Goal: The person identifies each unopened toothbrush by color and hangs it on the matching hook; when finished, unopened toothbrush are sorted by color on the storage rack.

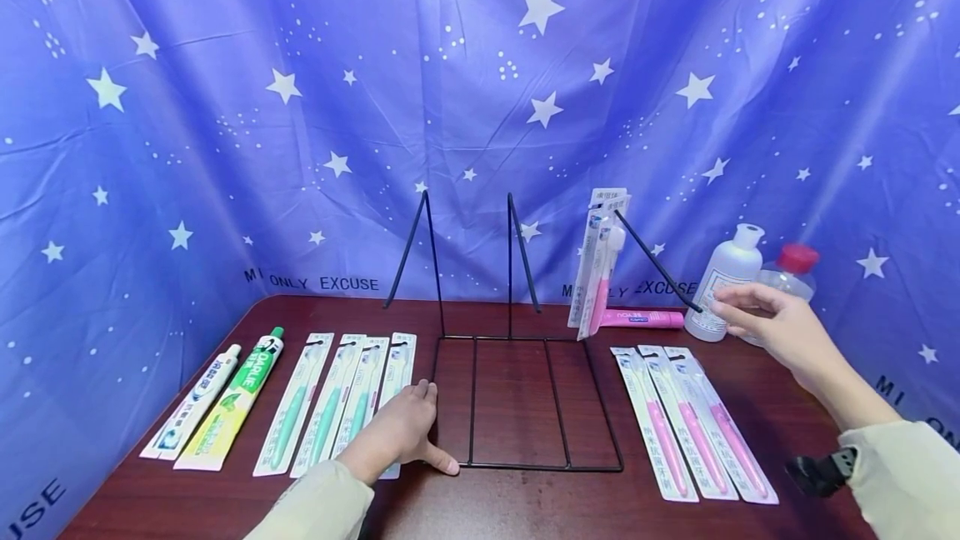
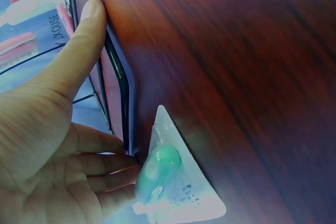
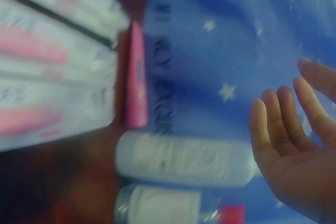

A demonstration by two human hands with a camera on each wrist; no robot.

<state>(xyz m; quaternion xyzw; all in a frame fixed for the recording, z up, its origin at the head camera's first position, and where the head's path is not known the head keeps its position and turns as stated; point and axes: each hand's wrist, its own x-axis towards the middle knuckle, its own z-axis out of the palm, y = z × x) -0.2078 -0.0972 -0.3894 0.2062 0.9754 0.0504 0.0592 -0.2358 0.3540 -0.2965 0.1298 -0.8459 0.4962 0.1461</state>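
A black wire rack with three upward prongs stands mid-table. My left hand rests at its front left corner; the thumb lies along the wire and the fingers extend beside a packaged green toothbrush. Two packaged pink toothbrushes hang on the rack's right prong. My right hand is in the air near that prong's tip, in front of the bottles. In the right wrist view, the right hand has loosely bent fingers and nothing in it.
Several packaged green toothbrushes lie left of the rack, beside two toothpaste tubes. Three packaged pink toothbrushes lie to its right. Behind them are a pink tube, a white bottle and a red-capped bottle. A starry curtain hangs behind.
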